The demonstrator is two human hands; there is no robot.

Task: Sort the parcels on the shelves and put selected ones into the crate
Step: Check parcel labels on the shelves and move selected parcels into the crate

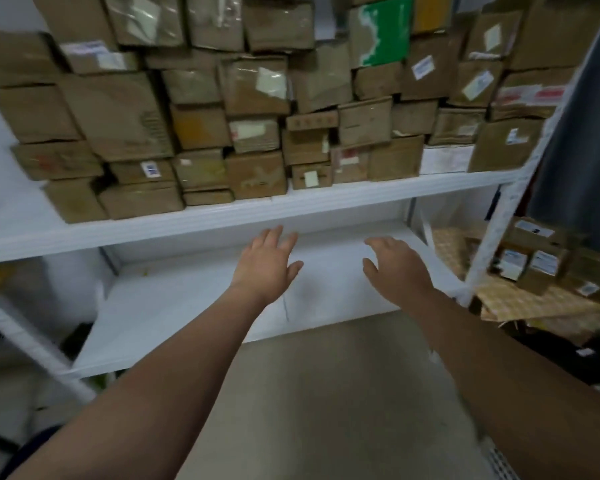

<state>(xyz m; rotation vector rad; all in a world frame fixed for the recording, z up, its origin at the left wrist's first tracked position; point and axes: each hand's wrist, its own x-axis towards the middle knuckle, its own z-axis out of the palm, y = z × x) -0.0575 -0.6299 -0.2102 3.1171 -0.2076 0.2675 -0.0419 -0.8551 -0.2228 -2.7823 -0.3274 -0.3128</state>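
Left hand (267,261): is stretching forward palm down, fingers straight and slightly spread, holding nothing. Its fingertips are lying just under the front lip of the upper shelf (187,220); whether they are touching it cannot be told.
Right hand (395,268): is reaching out beside the left one, well apart from it, palm down with fingers loosely extended and thumb splayed inward, holding nothing.
Hands, count: two, both bare-armed and both hovering above the white lower shelf (174,306).
Parcels (257,88): brown cardboard boxes are crowding the upper shelf, standing in about five uneven layers from end to end. Motion blur is keeping an exact count out of reach, though several dozen are showing, many carrying white labels or clear tape.
Green parcel (383,32): one, sitting high in the stack to the right of centre.
White parcel (445,159): one, lying on the shelf board near the right end, between brown boxes.
Side pile (537,261): several more labelled boxes are sitting beyond the right upright (499,216), on patterned cardboard; the number is unclear.
Shelves, count: two white boards are showing.
Floor (326,393): grey, running beneath the arms.
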